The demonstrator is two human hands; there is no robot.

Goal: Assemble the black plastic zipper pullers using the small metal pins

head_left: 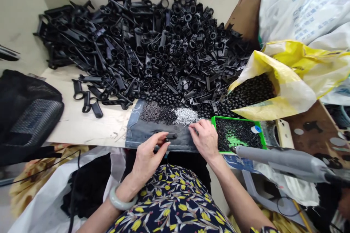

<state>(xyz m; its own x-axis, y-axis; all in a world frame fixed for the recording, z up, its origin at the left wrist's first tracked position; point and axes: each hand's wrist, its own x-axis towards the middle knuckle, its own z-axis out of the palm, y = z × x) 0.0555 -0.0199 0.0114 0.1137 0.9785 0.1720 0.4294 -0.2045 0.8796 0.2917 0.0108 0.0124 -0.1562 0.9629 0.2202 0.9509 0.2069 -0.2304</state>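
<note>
My left hand (151, 154) is at the front edge of the dark cloth (183, 139), its thumb and fingertips closed at the left end of a small black plastic part (171, 135). Just right of it, my right hand (204, 138) rests with bent fingers at the lower edge of a pile of silver pins (186, 115); whatever lies between its fingertips is too small to make out. Left of the pins are small dark pieces (151, 112). Behind them lie black balls (161, 95).
A large heap of black parts (131, 43) covers the back. At right are a green tray (237, 134) of tiny black pieces, a grey electric screwdriver (284, 160), a phone (285, 133) and a yellow-white bag (287, 91) of black balls. A black mesh bag (30, 113) sits left.
</note>
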